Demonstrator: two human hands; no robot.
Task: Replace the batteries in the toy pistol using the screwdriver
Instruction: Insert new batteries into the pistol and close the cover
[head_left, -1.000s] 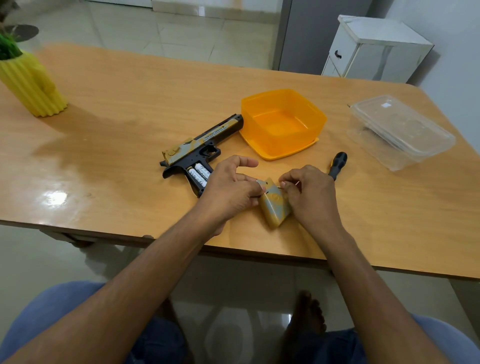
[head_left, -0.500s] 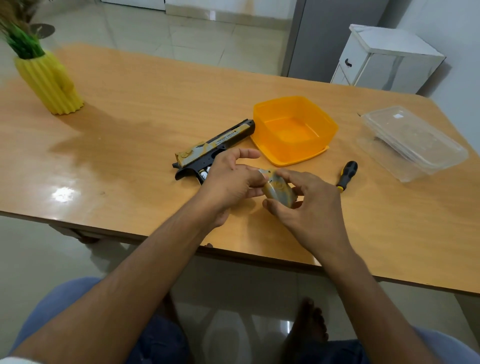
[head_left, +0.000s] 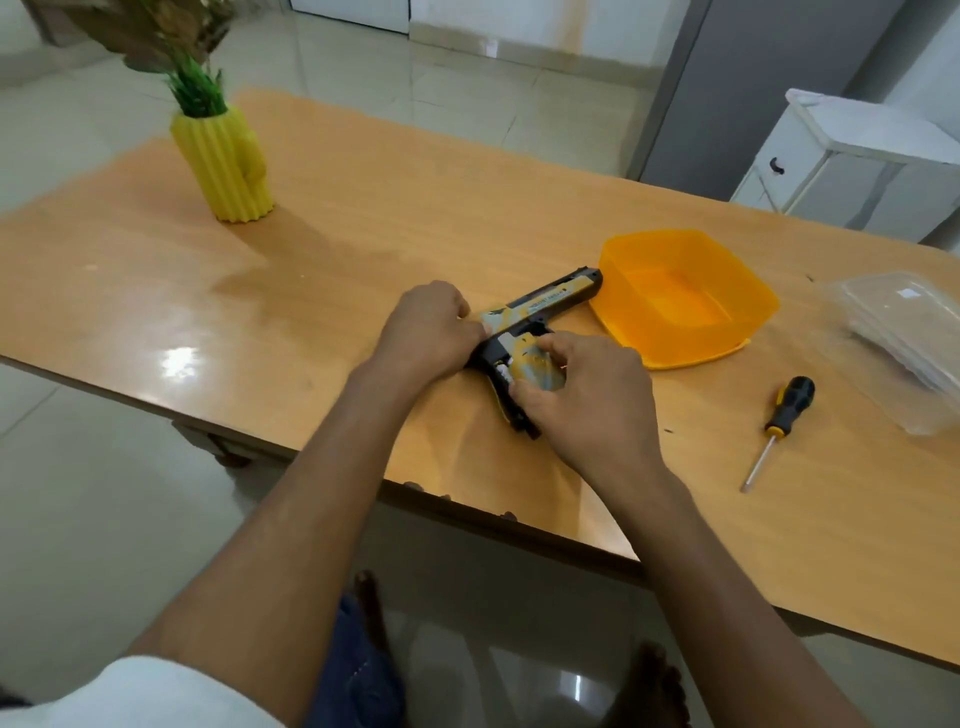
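The toy pistol (head_left: 550, 297), black with a gold and grey slide, lies on its side on the wooden table (head_left: 363, 249), barrel toward the orange tub. My left hand (head_left: 428, 330) grips its rear end. My right hand (head_left: 587, 395) pinches the gold battery cover (head_left: 537, 364) and holds it against the pistol's handle. A white battery end shows at the cover's left edge. The screwdriver (head_left: 779, 428), black and yellow handle, lies loose on the table to the right of my hands.
An orange plastic tub (head_left: 685, 296) sits just beyond the barrel. A clear plastic container (head_left: 904, 338) lies at the right edge. A yellow ribbed vase (head_left: 223, 166) with a plant stands far left. A white cabinet (head_left: 852, 166) stands behind the table.
My right hand carried the battery cover from the table's front onto the pistol's handle. My left hand left the cover and took hold of the pistol's rear. The camera view shifted left.
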